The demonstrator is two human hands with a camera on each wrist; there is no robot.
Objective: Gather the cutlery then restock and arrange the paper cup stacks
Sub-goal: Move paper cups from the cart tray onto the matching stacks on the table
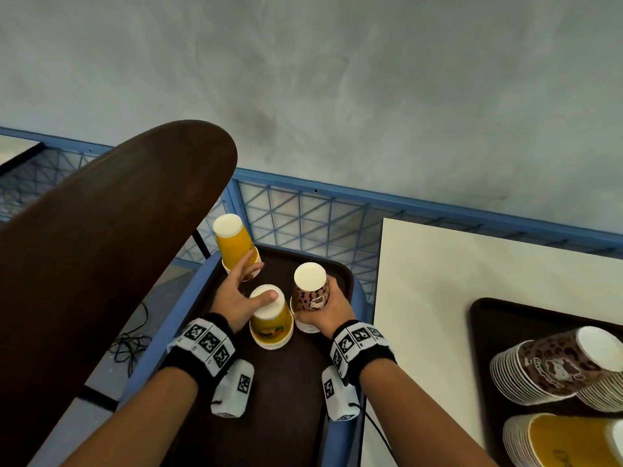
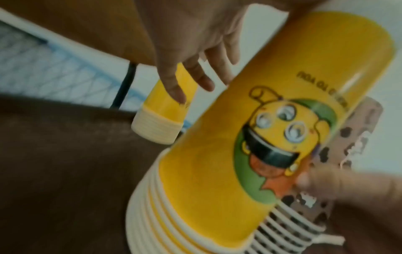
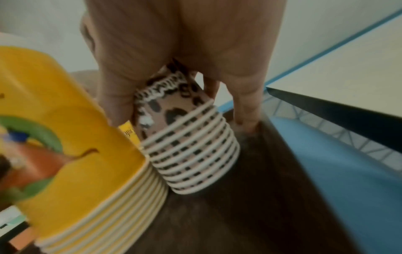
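Three upside-down paper cup stacks stand on a dark brown tray (image 1: 286,399). My left hand (image 1: 242,289) reaches between two of them. Its straight fingers (image 2: 174,89) touch the far yellow stack (image 1: 236,244), and the thumb lies on top of the near yellow stack (image 1: 271,318). My right hand (image 1: 328,308) grips the brown spotted stack (image 1: 310,293) from the right, thumb and fingers wrapped round its side. In the right wrist view the brown stack (image 3: 191,146) stands on the tray right against the near yellow stack (image 3: 76,137). No cutlery shows.
A white table (image 1: 455,281) at the right carries a second dark tray (image 1: 488,318) with brown cup stacks (image 1: 546,369) and a yellow stack (image 1: 566,439) lying on their sides. A dark wooden top (image 1: 101,247) looms at the left. A blue mesh fence (image 1: 320,217) runs behind.
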